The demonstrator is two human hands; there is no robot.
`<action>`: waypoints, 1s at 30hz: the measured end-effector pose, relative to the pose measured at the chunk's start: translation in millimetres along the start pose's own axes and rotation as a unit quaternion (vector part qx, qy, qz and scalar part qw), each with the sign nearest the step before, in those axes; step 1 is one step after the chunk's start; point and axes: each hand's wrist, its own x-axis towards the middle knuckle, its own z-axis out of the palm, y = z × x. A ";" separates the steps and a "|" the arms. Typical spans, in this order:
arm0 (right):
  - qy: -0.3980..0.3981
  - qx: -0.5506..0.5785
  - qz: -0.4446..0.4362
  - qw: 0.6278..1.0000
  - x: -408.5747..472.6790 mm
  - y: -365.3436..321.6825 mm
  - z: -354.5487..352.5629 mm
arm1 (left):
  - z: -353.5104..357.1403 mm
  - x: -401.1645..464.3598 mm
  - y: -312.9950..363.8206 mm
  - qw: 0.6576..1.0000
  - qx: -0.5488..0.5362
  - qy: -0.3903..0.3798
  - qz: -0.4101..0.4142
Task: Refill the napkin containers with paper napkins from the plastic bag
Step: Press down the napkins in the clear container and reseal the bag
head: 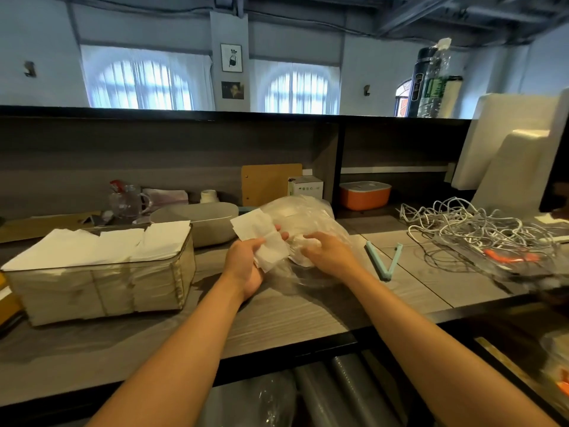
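Observation:
A clear napkin container (101,291) stands at the left of the counter, packed with white napkins in three stacks that rise above its rim. The clear plastic bag (303,217) lies crumpled in the middle of the counter. My left hand (246,263) holds a few white paper napkins (261,235) at the bag's left side, thumb over them. My right hand (326,254) is at the bag's mouth, its fingers curled round crumpled white paper and plastic.
A mint bag clip (385,260) lies open right of the bag. A tangle of white cables (474,226) covers the right counter. A grey oval tub (200,220), an orange box (365,195), a glass jug (126,201) and a small carton (304,186) stand behind.

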 end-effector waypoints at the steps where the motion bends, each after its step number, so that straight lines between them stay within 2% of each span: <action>1: -0.024 -0.050 -0.002 0.998 2.8 -2.8 0.3 | -1.4 1.9 0.3 1.000 -0.011 0.007 -0.003; 3: -0.041 -0.098 -0.010 0.994 9.9 -3.5 4.5 | -6.4 6.8 0.3 0.999 -0.039 0.017 -0.012; 10: -0.051 -0.118 0.025 0.991 20.9 6.8 17.0 | -5.5 6.6 1.2 0.999 -0.027 0.008 -0.024; 18: -0.109 -0.051 -0.109 0.987 -19.1 10.2 -5.4 | -3.0 -1.1 0.9 0.999 -0.026 -0.016 -0.040; 22: -0.049 -0.030 -0.144 0.988 -22.3 11.2 -10.4 | -2.1 -7.4 4.6 0.997 -0.046 -0.032 -0.046; 27: 0.179 0.006 -0.165 0.970 -20.1 4.9 -12.5 | -3.7 -10.4 6.4 0.992 -0.108 -0.027 -0.060; 30: 0.219 0.025 -0.214 0.952 -16.0 -9.7 -17.6 | -3.1 -11.2 7.0 0.993 -0.099 -0.037 -0.051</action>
